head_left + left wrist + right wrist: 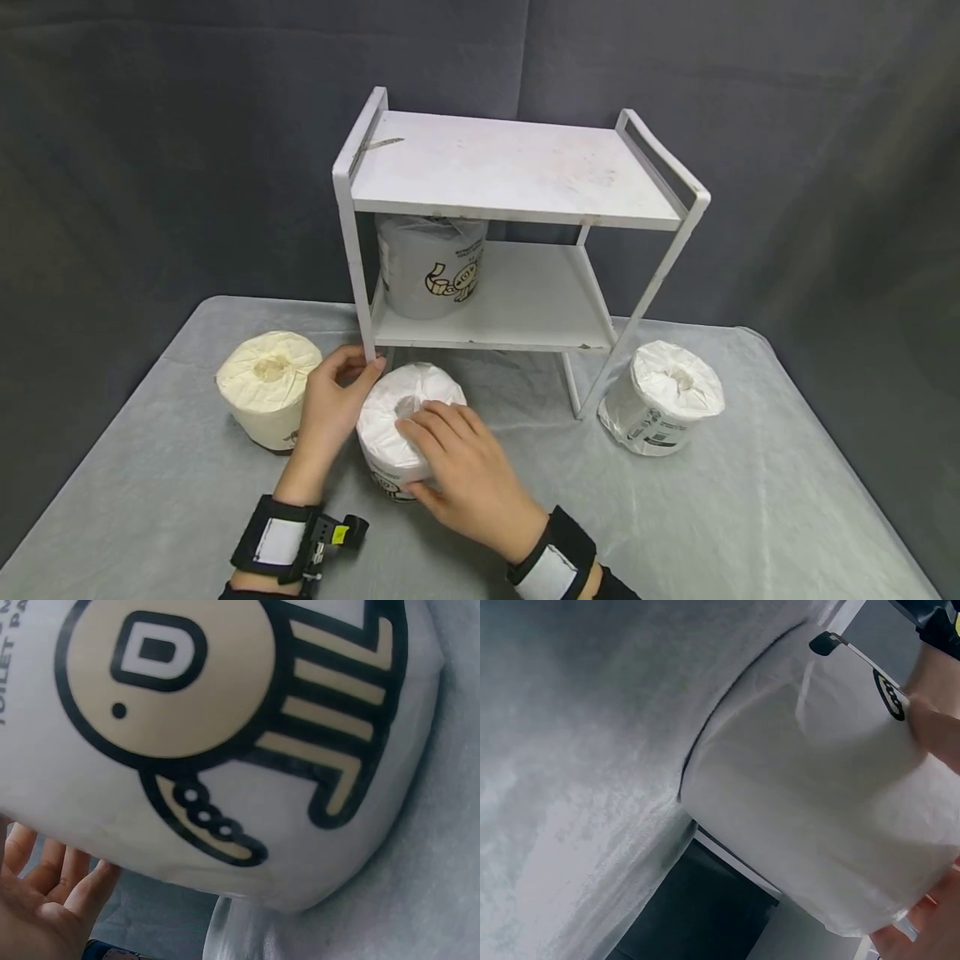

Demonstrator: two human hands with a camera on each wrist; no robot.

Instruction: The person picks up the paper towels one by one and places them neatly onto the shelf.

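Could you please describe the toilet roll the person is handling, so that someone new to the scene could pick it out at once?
Start at the white two-tier shelf on the grey-covered table. Just in front of its front-left leg stands a wrapped white roll, with the left hand and right hand on it. Unlike the cream roll to its left and the white roll far right, it alone is between two hands.

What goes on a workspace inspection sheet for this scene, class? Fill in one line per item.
Surface: table under a wrinkled grey cloth.
Job's things: wrapped roll upright before the rack.
Clutter: cream roll at left, white roll at right, another roll on the lower shelf.
Hands: left hand and right hand grip the wrapped roll.
Cables: nothing seen.
Surroundings: dark fabric backdrop.
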